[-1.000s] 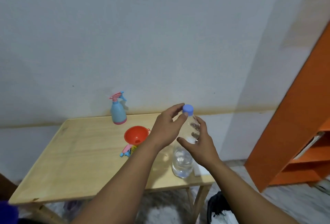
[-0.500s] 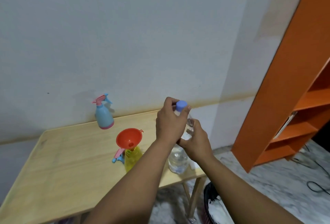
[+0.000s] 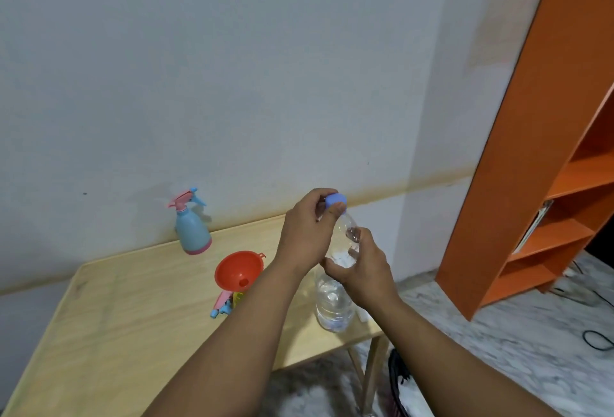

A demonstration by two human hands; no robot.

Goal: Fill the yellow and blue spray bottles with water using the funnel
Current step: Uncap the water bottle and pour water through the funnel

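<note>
**Cap gripped, bottle steadied above the funnel's side**

The left hand (image 3: 307, 229) has its thumb and fingers curled round the small blue screw cap (image 3: 336, 200), pinching it at the top of the clear plastic water bottle (image 3: 333, 297). The right hand (image 3: 360, 265) wraps the bottle's middle from the right, fingers curled on the body. The bottle's long axis runs near upright, leaning slightly away, its base at or just above the pale wooden table (image 3: 109, 317); which, I cannot tell.

Taking the water bottle as landmark: the orange plastic funnel (image 3: 238, 270) sits just to its left, resting in the neck of the yellow spray bottle (image 3: 237, 297), mostly hidden behind the left forearm. The blue spray bottle with pink trigger (image 3: 191, 225) stands farther left and behind, by the wall.

The cap looks seated, so unscrewing likely comes first; then the pour swings leftward, with the right hand carrying.
</note>
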